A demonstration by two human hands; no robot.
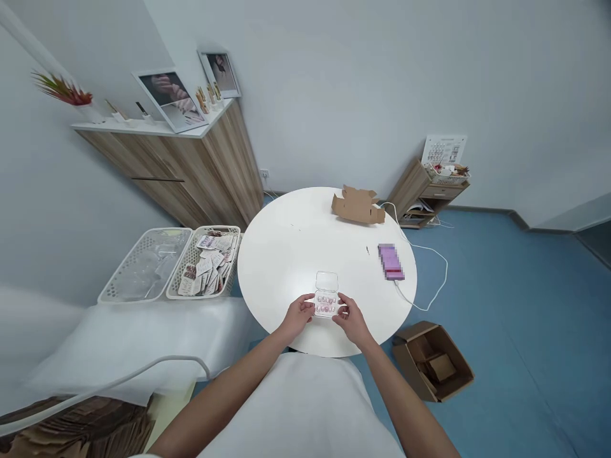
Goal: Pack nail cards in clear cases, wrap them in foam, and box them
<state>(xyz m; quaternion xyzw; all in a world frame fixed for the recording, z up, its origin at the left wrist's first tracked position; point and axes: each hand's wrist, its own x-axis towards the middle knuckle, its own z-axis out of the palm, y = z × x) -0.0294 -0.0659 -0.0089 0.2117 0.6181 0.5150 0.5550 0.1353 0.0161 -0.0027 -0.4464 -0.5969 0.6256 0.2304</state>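
A small clear plastic case (326, 303) is held just over the near part of the round white table (277, 254), its transparent lid (327, 281) raised on the far side. Inside it lie rows of pinkish press-on nails (326, 308). My left hand (299, 313) grips the left edge of the case between thumb and fingers. On the opposite edge, my right hand (351, 319) holds it in the same way. Whether the case touches the tabletop, I cannot tell.
An unfolded cardboard box (358, 205) lies at the table's far right, with a purple-screened phone (391, 261) on a white cable nearer. Two white baskets (229, 289) stand left, one full of small packets. An open carton (413, 337) sits on the floor at right.
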